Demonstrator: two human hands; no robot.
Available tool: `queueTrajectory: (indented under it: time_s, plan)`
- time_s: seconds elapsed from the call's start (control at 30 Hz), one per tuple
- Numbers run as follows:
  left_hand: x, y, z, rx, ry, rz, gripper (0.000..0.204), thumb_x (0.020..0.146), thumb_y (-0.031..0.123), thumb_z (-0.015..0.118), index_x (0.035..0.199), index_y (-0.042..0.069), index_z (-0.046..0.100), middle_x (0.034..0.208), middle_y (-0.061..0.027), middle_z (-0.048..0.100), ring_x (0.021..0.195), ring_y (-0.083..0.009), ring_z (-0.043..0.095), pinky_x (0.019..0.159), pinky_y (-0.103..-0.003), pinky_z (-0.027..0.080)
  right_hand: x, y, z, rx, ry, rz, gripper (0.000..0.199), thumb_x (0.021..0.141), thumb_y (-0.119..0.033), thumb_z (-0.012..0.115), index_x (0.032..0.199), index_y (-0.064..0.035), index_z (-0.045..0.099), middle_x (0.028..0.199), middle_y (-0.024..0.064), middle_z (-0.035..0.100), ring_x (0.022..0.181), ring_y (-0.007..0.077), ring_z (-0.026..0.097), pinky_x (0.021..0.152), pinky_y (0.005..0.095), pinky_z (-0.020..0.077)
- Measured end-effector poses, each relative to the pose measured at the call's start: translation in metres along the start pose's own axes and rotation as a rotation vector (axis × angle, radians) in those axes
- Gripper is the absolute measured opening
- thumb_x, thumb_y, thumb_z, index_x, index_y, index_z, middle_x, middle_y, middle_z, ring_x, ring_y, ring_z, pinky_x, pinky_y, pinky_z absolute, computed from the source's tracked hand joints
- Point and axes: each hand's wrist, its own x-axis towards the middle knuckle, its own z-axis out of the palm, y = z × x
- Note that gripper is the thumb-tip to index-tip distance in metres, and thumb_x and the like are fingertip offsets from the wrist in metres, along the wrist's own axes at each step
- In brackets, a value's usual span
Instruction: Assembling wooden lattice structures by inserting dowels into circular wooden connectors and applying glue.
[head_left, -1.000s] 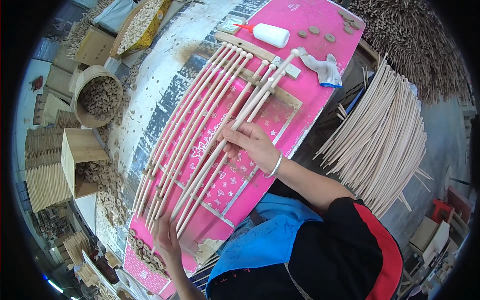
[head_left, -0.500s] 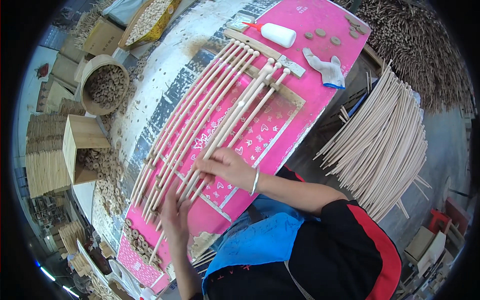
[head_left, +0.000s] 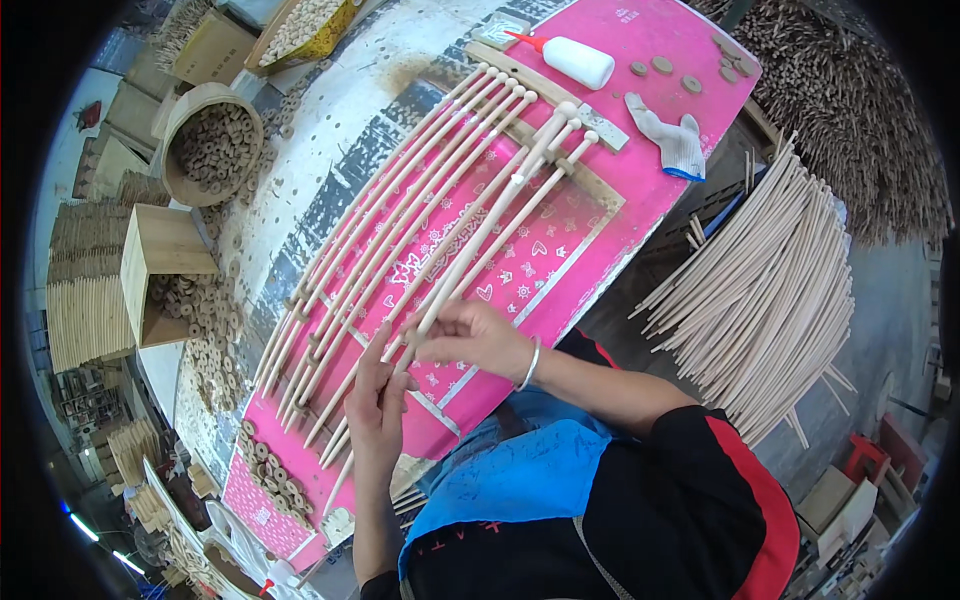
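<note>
A pale wooden rod (head_left: pixel 476 243) with a round knob at its far end is raised above the pink board. My right hand (head_left: pixel 480 340), with a bangle on the wrist, pinches it near its lower part. My left hand (head_left: pixel 377 400) closes on the rod's near end with thumb and fingers; whether a ring is there too is hidden. Other knobbed rods (head_left: pixel 405 190) lie side by side to the left, their knobs near a wooden strip (head_left: pixel 540 90). Some of them bear small wooden rings (head_left: pixel 314 337) low down. One rod on the right carries a ring (head_left: pixel 564 166) just below its knob.
Loose rings (head_left: pixel 270 475) lie at the near left corner. A round tub (head_left: pixel 258 135) and a wooden box (head_left: pixel 150 255) hold more rings. A white glue bottle (head_left: pixel 580 63) and a glove (head_left: pixel 668 140) lie at the far right. Bundled sticks (head_left: pixel 760 300) stand beyond the right edge.
The held rod has lifted away from the rods beside it. My left hand has moved up and right to its near end, and my right hand slightly right. The whole view has shifted a little.
</note>
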Motion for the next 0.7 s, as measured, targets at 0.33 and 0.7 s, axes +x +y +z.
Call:
queueTrajectory:
  time_s: [0.33, 0.7]
  plan:
    - [-0.021, -0.026, -0.018, -0.039, -0.036, -0.061, 0.034, 0.102, 0.002, 0.062, 0.135, -0.001, 0.068, 0.082, -0.0019, 0.064, 0.07, -0.007, 0.054, 0.061, -0.024, 0.044, -0.013, -0.067, -0.079, -0.102, 0.337, -0.271, 0.03, 0.098, -0.019, 0.076, 0.121, 0.0004, 0.072, 0.101, 0.0051, 0.073, 0.087, 0.0115, 0.066, 0.078, 0.0269, 0.0551]
    - [-0.017, -0.03, -0.009, -0.019, -0.009, -0.091, 0.027, 0.1, 0.001, 0.067, 0.125, -0.005, 0.069, 0.103, -0.0101, 0.072, 0.092, -0.0137, 0.067, 0.084, -0.027, 0.053, -0.035, -0.077, -0.095, -0.035, 0.352, -0.268, 0.04, 0.1, -0.026, 0.075, 0.132, -0.0027, 0.066, 0.1, 0.0015, 0.067, 0.08, 0.0083, 0.063, 0.075, 0.0257, 0.0544]
